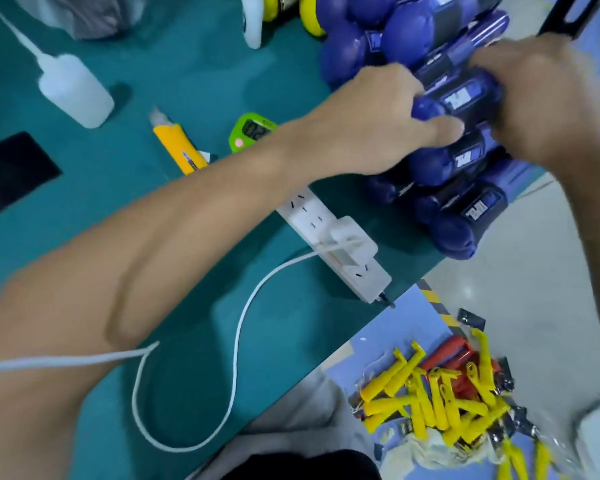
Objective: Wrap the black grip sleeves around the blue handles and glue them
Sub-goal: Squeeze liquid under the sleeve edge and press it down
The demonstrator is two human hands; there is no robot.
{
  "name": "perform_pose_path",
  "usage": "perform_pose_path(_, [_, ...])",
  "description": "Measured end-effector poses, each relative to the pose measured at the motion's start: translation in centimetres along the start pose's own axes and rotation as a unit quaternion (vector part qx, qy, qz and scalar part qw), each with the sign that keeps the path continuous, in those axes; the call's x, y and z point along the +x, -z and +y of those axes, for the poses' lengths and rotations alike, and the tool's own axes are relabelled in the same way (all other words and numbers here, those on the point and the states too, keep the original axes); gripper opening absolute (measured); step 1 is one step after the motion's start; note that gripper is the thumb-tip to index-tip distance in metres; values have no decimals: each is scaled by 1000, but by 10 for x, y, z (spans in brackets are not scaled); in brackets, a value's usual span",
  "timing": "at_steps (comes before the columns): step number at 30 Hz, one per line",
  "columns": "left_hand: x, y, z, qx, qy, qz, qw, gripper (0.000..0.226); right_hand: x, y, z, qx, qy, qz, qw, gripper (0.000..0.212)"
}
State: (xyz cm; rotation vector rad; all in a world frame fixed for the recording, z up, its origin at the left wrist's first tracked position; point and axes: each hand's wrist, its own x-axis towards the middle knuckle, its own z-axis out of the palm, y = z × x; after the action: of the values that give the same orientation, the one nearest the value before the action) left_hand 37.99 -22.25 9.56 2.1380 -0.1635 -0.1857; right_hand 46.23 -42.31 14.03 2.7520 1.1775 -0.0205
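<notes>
Upper right of the frame: the left hand (pixel 378 123) is curled round one end of a blue dumbbell (pixel 426 109), its thumb pressed against the black grip sleeve (pixel 465 98) wrapped on the handle. The right hand (pixel 555 105) is closed over the other end, though blur hides its fingers. The dumbbell lies on a pile of finished dumbbells (pixel 458 209) stacked at the edge of the green surface (pixel 187 64). That edge looks like the chief risk, since a nudge to the rounded stack could send the lower ones rolling onto the floor. If the glue is fresh, thumb pressure might also slide the sleeve off line. The left forearm crosses a white cable (pixel 243 323) from the power strip (pixel 326 220), which a quick pull back could snag. A glue bottle (pixel 75 90) stands upper left.
</notes>
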Motion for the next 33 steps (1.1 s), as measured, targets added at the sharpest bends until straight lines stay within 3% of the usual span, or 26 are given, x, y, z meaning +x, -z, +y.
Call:
perform_pose_path(4, [7,-2,3,27,50,-3,998,57,5,-14,7,-18,-52,-13,998,32])
perform_pose_path(8, [11,-7,0,86,62,42,993,55,9,-27,12,82,-63,23,994,46])
perform_pose_path(12, [1,8,-2,141,26,53,988,39,-1,-33,10,191,-210,100,954,77])
perform_pose_path(14, [-10,22,-6,183,5,80,980,23,-9,-31,2,246,-238,121,932,76])
perform_pose_path(17, [-46,41,-15,248,-23,112,962,23,-31,-20,-24,246,-262,142,923,61])
perform_pose_path(19, [-79,52,-21,254,-26,158,954,29,-47,-9,-49,285,-219,161,919,44])
perform_pose_path(22, [-131,58,-40,202,-51,271,940,14,-49,7,-113,324,-126,101,932,24])
perform_pose_path(25, [-183,58,-61,204,-32,319,925,8,-27,19,-201,305,-13,72,950,22])
perform_pose_path(28, [-243,62,-91,197,41,374,905,5,10,30,-289,254,135,36,957,17])
perform_pose_path(33, [-363,80,-146,124,227,515,817,15,71,35,-418,258,263,-63,927,29])
